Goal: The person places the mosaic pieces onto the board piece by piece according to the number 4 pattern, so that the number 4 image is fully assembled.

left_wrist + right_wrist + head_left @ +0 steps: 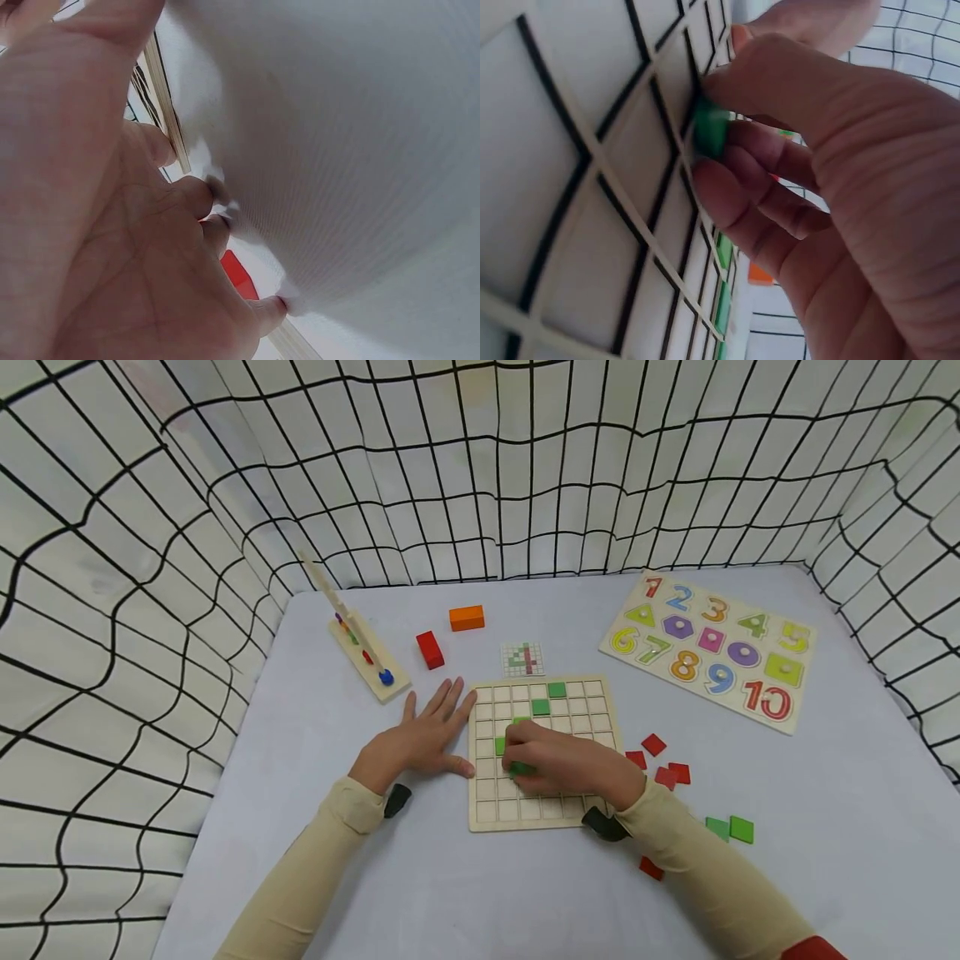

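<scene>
A wooden grid board [480,814] lies flat, with green square tiles in several cells, among them a tile [557,690] near its top edge and a tile [541,707] diagonally below that. Over the board's middle, my right hand [562,760] pinches a green tile [711,129] between thumb and fingers, tilted right at the cells. My left hand [427,739] lies spread on the table along the board's left side, thumb and a fingertip at its edge. A small pattern card [522,658] with green and red squares sits just beyond the board.
Loose red tiles [654,744] and green tiles [742,829] lie to the right. Behind are a number puzzle [705,647], an orange block [467,618], a red block [430,650] and a wooden stand [386,689] with coloured pieces. Black netting [495,493] surrounds the table.
</scene>
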{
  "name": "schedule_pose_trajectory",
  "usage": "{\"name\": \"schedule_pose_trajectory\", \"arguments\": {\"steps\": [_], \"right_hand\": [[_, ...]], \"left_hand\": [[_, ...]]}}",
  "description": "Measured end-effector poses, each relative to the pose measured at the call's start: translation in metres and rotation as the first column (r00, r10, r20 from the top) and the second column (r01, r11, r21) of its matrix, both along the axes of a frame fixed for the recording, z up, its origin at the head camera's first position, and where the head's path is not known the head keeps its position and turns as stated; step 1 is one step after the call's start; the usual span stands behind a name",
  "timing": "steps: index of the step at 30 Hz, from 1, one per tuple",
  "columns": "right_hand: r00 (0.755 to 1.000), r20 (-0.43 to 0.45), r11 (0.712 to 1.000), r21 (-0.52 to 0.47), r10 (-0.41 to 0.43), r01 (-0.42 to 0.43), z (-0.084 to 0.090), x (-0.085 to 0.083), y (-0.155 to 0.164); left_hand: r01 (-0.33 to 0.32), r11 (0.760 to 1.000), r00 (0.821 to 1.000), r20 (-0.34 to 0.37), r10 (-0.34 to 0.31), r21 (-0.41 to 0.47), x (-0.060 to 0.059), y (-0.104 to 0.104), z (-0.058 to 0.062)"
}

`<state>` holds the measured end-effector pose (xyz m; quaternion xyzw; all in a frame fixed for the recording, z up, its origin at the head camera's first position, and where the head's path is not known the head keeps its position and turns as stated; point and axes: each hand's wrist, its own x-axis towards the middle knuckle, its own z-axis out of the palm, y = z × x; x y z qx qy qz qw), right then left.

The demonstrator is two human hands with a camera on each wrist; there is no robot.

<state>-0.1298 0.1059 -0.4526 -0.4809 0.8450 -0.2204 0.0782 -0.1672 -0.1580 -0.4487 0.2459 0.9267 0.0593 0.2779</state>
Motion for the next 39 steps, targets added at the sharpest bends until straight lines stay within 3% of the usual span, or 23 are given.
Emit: {"name": "schedule_pose_trajectory", "arguments": {"steps": [5,10,15,20,30,39], "right_hand": [[1.0,0.015,1.0,0.006,-0.011,0.011,-0.004,-0.002,-0.008],[0.999,-0.027,0.999,-0.03,0.017,-0.018,-0.007,-0.005,-0.011],[0.998,-0.05,0.998,-0.057,0.023,-0.026,-0.009,-0.005,-0.013],[0.997,-0.078,0.999,-0.047,0.024,-0.027,-0.007,-0.002,-0.014],[0.999,0.035,1.0,0.001,0.009,-0.009,-0.002,-0.002,-0.008],[1.0,0.004,1.0,0.011,0.026,-0.026,0.006,0.001,0.012]], "left_hand": [[-0.003,0.998,1.0,0.013,0.002,0.061,-0.001,-0.003,-0.005],[-0.011,0.996,1.0,0.014,0.01,0.092,-0.002,-0.005,-0.006],[-0.011,0.997,1.0,0.005,0.011,0.07,-0.003,-0.004,-0.008],[-0.005,1.0,1.0,-0.007,0.005,0.027,-0.001,-0.001,-0.002],[-0.013,0.998,1.0,0.017,0.012,0.063,-0.001,-0.002,-0.002],[0.003,1.0,1.0,-0.003,-0.003,0.023,0.0,0.0,0.0]]}}
